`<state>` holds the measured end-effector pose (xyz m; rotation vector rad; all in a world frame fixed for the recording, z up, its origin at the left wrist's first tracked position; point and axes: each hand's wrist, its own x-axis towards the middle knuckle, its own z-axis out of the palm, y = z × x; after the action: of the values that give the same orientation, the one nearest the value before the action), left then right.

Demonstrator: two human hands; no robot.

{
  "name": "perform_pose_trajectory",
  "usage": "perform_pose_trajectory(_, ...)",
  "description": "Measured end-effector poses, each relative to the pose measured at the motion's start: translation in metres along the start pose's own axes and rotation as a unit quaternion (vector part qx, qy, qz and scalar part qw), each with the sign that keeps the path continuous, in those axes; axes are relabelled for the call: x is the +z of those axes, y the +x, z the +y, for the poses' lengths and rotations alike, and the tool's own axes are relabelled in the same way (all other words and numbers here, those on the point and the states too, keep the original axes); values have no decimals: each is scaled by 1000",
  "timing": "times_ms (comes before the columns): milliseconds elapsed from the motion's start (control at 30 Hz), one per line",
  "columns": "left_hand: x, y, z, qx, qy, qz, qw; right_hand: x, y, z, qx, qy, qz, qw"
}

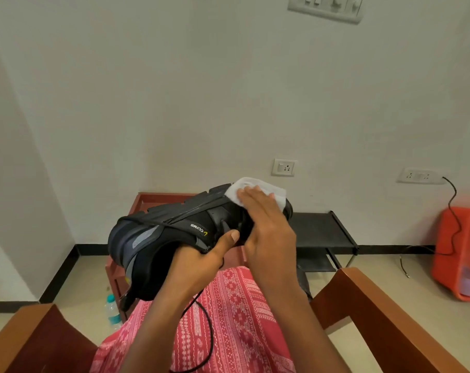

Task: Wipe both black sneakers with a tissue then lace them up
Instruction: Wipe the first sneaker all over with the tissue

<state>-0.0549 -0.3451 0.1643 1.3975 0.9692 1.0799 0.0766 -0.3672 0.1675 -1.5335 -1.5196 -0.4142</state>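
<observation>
Left hand (201,261): curled round the collar of the black sneaker (174,227), thumb on the side panel.
Right hand (266,224): fingers flat, pressing the white tissue (258,188) onto the toe end; no grip on it.
Shoe position: up in the air over the lap, tipped on its side, sole facing up and away, toe to the right.
Lace (205,327): black, loose, hanging from the shoe in a loop across the lap.
Lap (236,319): red patterned cloth, right under both forearms.
Edges: left armrest (26,343) and right armrest (384,313), wooden, flanking the arms with open gaps on both sides.
Ahead: red wooden table (147,200) just behind the shoe; low black rack (322,230) beside it on the right, against the wall.
Floor (390,270): beige tile; water bottle (112,310) by the table leg, orange plastic tub (460,251) far right.
Wall (174,103): plain; socket (283,167) low, second socket (419,175) with black cable (453,211), switch panel (326,6) at top.
</observation>
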Motion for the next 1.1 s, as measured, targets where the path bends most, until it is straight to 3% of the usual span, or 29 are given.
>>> perform_pose_trajectory(200, -3, 1, -2, -31, -39, -1, 999, -11, -5, 29, 130, 40, 83, 987)
perform_pose_trajectory(433, -2, 6, -1, -60, -127, 0, 990, -2, -20, 19, 146, 54, 158, 975)
perform_pose_trajectory(600, 0, 7, -1, -108, -187, -2, 976, 4, -22, 6, 171, 73, 151, 971)
perform_pose_trajectory(700, -4, 7, -3, -98, -145, -10, 984, -2, -15, 10, 204, 77, 125, 968)
perform_pose_trajectory(833, -14, 7, -6, -73, -52, -18, 996, -11, 4, 23, 235, 39, 27, 971)
perform_pose_trajectory(967, -15, 6, -5, -63, 13, -13, 998, -13, 16, 23, 197, 7, -18, 980)
perform_pose_trajectory(1100, -6, 4, -4, -45, 150, -21, 987, -7, 16, 12, 166, 18, -77, 983)
